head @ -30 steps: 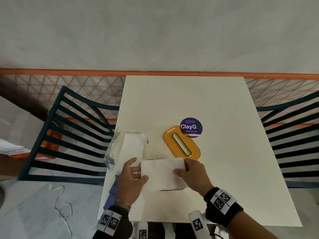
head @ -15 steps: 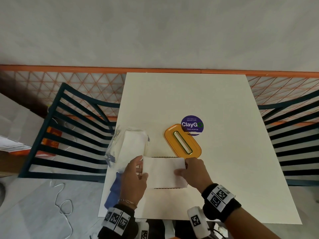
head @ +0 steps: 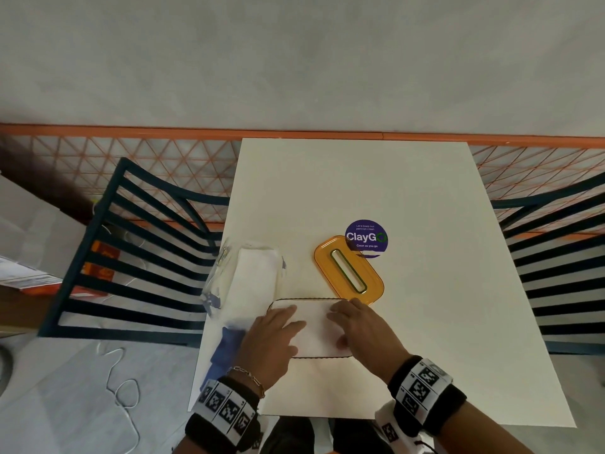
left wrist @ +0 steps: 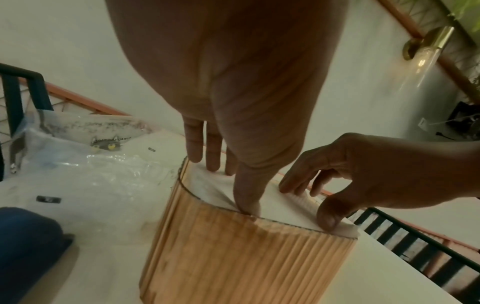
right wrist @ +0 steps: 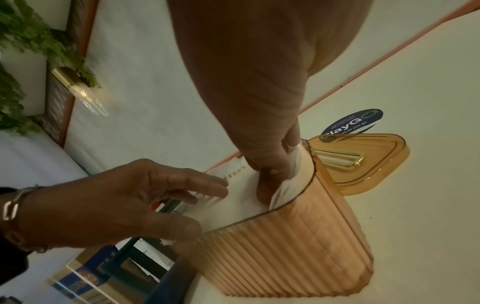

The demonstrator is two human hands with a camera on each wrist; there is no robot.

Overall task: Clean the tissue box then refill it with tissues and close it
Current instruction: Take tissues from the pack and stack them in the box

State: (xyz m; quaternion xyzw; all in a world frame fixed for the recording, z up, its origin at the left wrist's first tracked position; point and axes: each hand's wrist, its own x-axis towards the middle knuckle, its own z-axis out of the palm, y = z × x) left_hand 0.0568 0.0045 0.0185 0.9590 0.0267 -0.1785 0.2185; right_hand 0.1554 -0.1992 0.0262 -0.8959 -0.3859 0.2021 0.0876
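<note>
The ribbed amber tissue box (left wrist: 246, 257) stands open near the table's front edge, and only its dark rim (head: 327, 357) shows from above. A stack of white tissues (head: 314, 329) fills its mouth. My left hand (head: 294, 329) lies on the stack's left half with straight fingers (left wrist: 194, 148), its thumb pushing the tissue down at the near rim. My right hand (head: 335, 329) presses the right end, its thumb (right wrist: 265, 191) tucking a tissue edge inside the box wall (right wrist: 298, 246). The amber slotted lid (head: 348, 270) lies flat just behind the box.
A clear plastic pack of tissues (head: 245, 273) lies to the left of the box, with a blue cloth (head: 226, 352) at the table's left front edge. A purple round sticker (head: 366, 239) is behind the lid. Dark slatted chairs (head: 131, 257) flank the table.
Both hands have moved from the ends of the tissue stack inward onto its top. The stack now sits lower, within the box's rim.
</note>
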